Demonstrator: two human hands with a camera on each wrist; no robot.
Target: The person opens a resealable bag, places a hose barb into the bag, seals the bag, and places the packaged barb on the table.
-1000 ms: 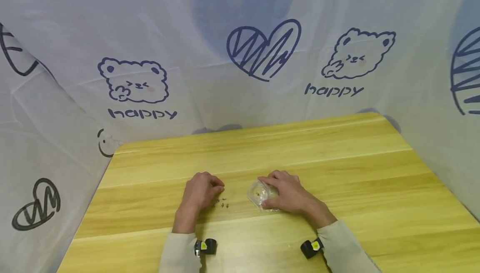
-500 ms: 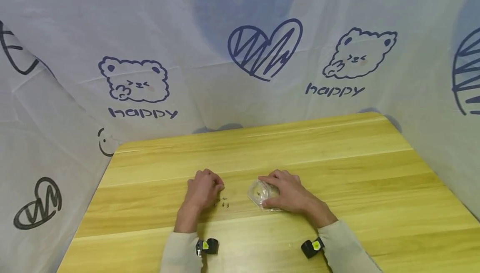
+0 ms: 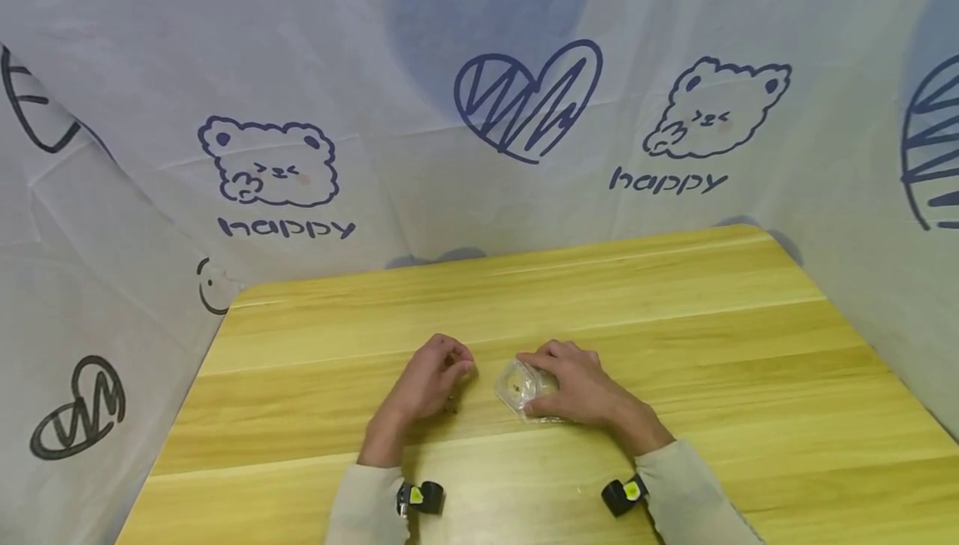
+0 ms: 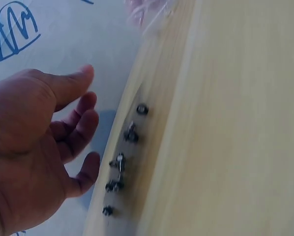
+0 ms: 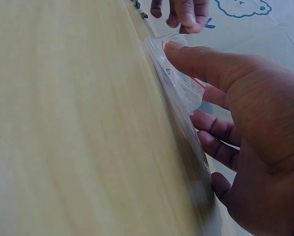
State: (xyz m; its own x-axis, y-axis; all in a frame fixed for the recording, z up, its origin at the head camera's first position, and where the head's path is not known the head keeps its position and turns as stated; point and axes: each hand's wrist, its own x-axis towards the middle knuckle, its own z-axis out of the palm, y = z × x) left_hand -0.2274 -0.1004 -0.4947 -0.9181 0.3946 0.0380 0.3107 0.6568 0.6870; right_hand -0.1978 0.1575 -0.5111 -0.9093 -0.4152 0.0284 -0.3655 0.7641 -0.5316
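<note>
My right hand (image 3: 573,383) holds a clear zip bag (image 3: 511,395) on the table, its thumb and fingers spreading the mouth. In the right wrist view the bag (image 5: 186,93) shows a red zip line and a small dark piece (image 5: 168,71) inside. My left hand (image 3: 434,379) hovers left of the bag, over the small dark screws (image 4: 118,161), which lie loosely grouped on the table. Its thumb and index tips come together in the head view. Whether anything sits between those tips is hidden. The hand covers most of the screws in the head view.
The wood-patterned table (image 3: 599,295) reaches back to a white printed cloth (image 3: 404,162) hanging behind it and along both sides. Each wrist carries a small black camera, such as the left wrist's camera (image 3: 429,497).
My left hand has shifted right, closer to the bag, and now covers most of the screws in the head view. The right hand and the bag have stayed in place.
</note>
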